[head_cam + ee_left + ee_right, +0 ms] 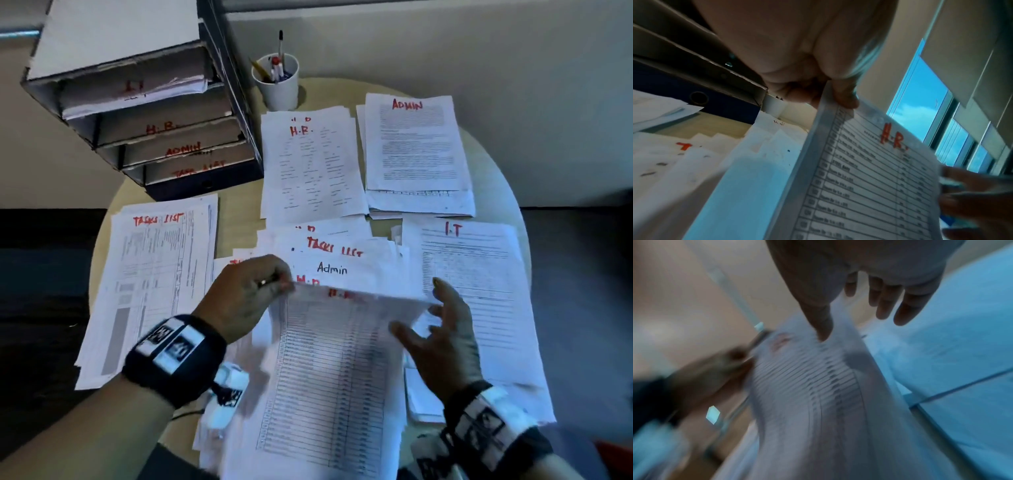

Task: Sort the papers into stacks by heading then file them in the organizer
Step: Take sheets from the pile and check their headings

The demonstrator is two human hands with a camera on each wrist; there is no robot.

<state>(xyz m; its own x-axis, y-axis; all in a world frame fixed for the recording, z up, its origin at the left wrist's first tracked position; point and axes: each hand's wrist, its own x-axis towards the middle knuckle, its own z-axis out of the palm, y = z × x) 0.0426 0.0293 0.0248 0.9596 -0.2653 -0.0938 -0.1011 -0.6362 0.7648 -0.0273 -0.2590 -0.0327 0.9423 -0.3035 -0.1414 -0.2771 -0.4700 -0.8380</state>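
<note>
My left hand [286, 281] pinches the top left corner of a table sheet headed H.R. [335, 359] and lifts it off the unsorted pile [342, 260]. In the left wrist view my left hand [834, 97] shows thumb and finger clamped on the H.R. sheet [869, 178]. My right hand [428, 318] is spread at the sheet's right edge, thumb lying on the paper. Sorted stacks lie around: Task List [150, 281], H.R. [308, 164], Admin [414, 147], I.T [479, 291]. The organizer [154, 113] stands at the back left with trays labelled I.T, H.R., Admin, Task List.
A white cup of pens [277, 82] stands behind the H.R. stack beside the organizer. The round beige table [239, 205] is mostly covered by paper, and some stacks overhang its front edges. A wall runs close behind.
</note>
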